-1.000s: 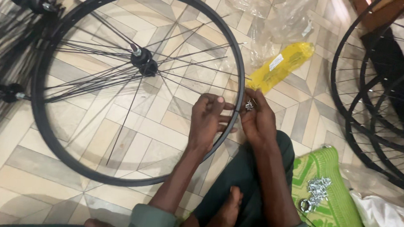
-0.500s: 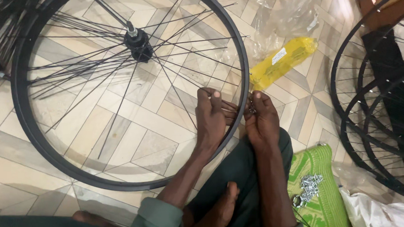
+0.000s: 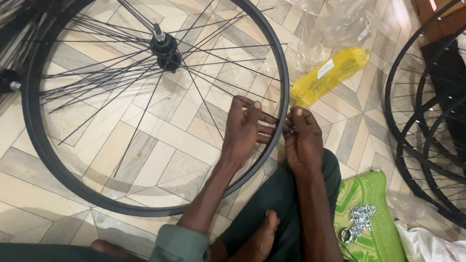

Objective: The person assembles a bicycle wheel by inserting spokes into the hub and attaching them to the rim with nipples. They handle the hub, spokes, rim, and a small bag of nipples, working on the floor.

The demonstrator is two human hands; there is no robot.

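Note:
A black bicycle wheel rim (image 3: 33, 138) lies flat on the tiled floor, with thin spokes running loosely from its hub (image 3: 166, 47). My left hand (image 3: 246, 129) reaches inside the rim at its right side and its fingers hold a spoke near the rim. Just outside the rim, my right hand (image 3: 303, 139) pinches a small silver nipple against the rim's edge. The two hands are almost touching across the rim.
A yellow plastic packet (image 3: 332, 75) and clear plastic bags (image 3: 342, 26) lie beyond the hands. Several black rims (image 3: 431, 155) are stacked at the right. A green mat (image 3: 374, 247) by my knee carries a pile of silver nipples (image 3: 360, 218). More spokes and hubs (image 3: 2, 79) sit far left.
The view has shifted, so the wheel sits more to the right in frame. My hands have stayed at the same spot on the rim, the left fingers spreading along a spoke.

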